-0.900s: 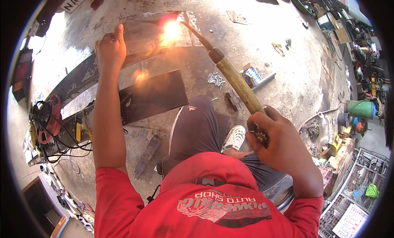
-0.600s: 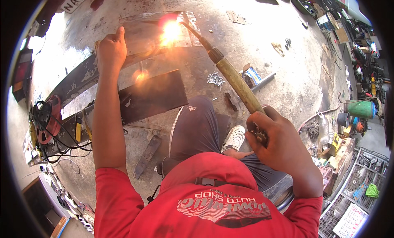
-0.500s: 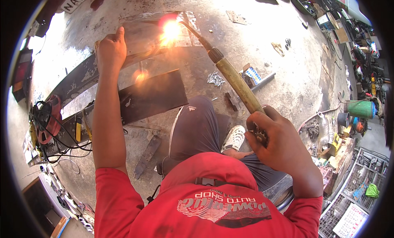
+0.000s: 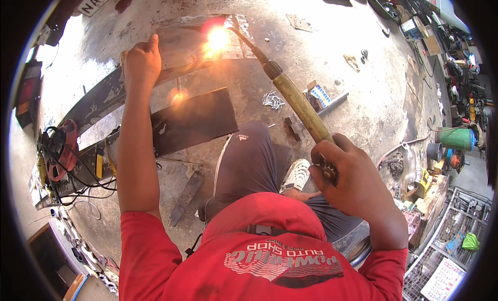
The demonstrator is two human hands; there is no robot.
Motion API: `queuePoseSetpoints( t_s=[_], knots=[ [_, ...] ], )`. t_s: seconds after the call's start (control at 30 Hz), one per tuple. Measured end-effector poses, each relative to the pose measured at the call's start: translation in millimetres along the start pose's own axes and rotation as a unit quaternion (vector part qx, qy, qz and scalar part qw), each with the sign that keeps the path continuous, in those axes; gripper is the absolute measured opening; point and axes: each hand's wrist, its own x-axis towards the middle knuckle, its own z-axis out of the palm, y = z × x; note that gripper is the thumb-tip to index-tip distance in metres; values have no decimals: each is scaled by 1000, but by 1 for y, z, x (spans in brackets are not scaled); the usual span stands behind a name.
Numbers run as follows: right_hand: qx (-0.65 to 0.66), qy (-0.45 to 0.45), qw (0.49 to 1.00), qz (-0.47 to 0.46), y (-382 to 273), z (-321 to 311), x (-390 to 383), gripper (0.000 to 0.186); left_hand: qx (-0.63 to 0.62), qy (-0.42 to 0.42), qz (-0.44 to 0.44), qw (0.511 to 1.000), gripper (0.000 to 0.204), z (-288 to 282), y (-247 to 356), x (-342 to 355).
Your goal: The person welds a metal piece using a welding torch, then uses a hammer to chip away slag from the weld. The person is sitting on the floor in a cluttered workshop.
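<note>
My right hand [image 4: 348, 180] is closed round the rear of a brass gas torch [image 4: 302, 105], near its valve knobs. From there the torch slants up and to the left. A bright flame [image 4: 217, 39] burns at its tip, against a long, dark metal panel [image 4: 96, 103] with flaking paint; the glare hides the spot it meets. My left hand [image 4: 142, 61] grips the panel's upper part left of the flame, thumb pointing up and fingers mostly hidden. Below the panel, a dark, flat metal piece [image 4: 197, 117] extends toward my knee.
A hammer [image 4: 296, 127], a small blue and white box [image 4: 319, 95] and a pile of nails or rivets [image 4: 272, 101] lie on the concrete floor. Cables and a red reel [image 4: 62, 150] are at the left. Toward the right stand a green cylinder [image 4: 456, 138] and a wire rack [image 4: 456, 228].
</note>
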Motion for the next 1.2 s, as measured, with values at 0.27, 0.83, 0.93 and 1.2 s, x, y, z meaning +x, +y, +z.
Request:
queuePoseSetpoints(
  t_s=[0.27, 0.83, 0.93, 1.2],
  knots=[
    [4, 5, 1000, -1, -2, 1, 0, 19, -3, 11, 2, 1000, 59, 1, -2, 2],
    [65, 182, 981, -21, 2, -27, -21, 22, -237, -27, -118, 964, 54, -47, 16, 66],
    [77, 196, 977, -35, 5, -29, -18, 21, 118, 39, 35, 992, 55, 0, -16, 50],
    [55, 117, 991, -34, 14, -19, -13, 22, 126, -24, -44, 991, 57, -2, 11, 14]
  ],
)
